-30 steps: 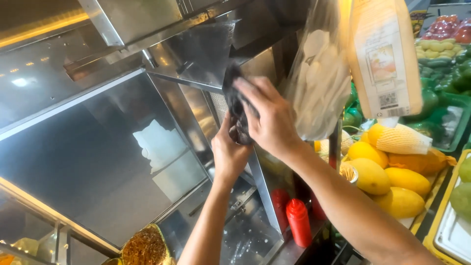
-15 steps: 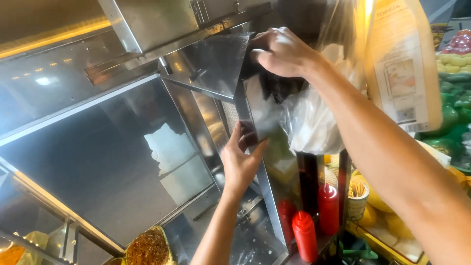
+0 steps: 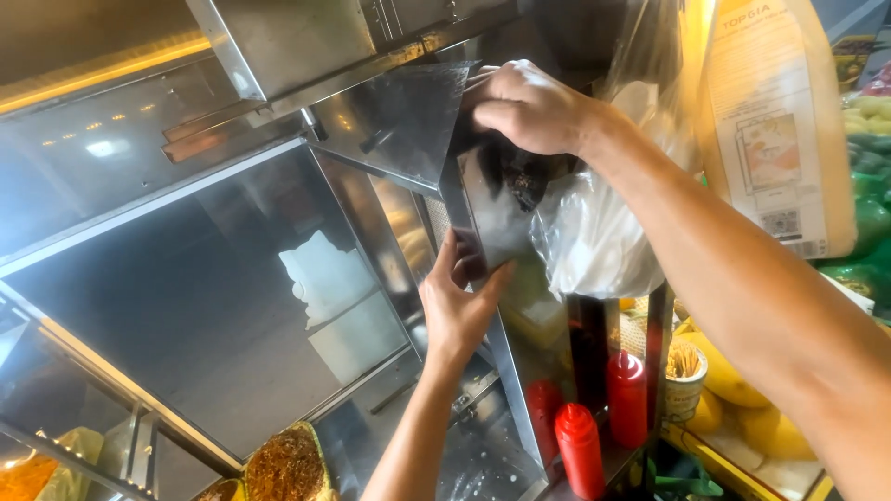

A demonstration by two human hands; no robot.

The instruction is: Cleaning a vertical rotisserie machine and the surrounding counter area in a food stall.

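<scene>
Fingers (image 3: 483, 93) of both hands touch one steel panel (image 3: 483, 223).

From my remote seat the view is mixed in brightness. Left of the left hand (image 3: 457, 311) the steel panel (image 3: 186, 278) is rather dim and grey, and it mirrors small warm lamp spots and one pale glare patch near its upper part. Above and far left of both hands a yellow strip of light (image 3: 93, 79) glows along the edge. Beside the right hand (image 3: 524, 107), on its right, the paper bag (image 3: 775, 130) is strongly lit and almost washed out, with an orange glow along its left border. The right forearm (image 3: 742, 297) is soft and smeared by motion. Below the hands the red bottles (image 3: 580, 450) sit in shadow but stay fairly sharp. The corners look slightly stretched.
</scene>
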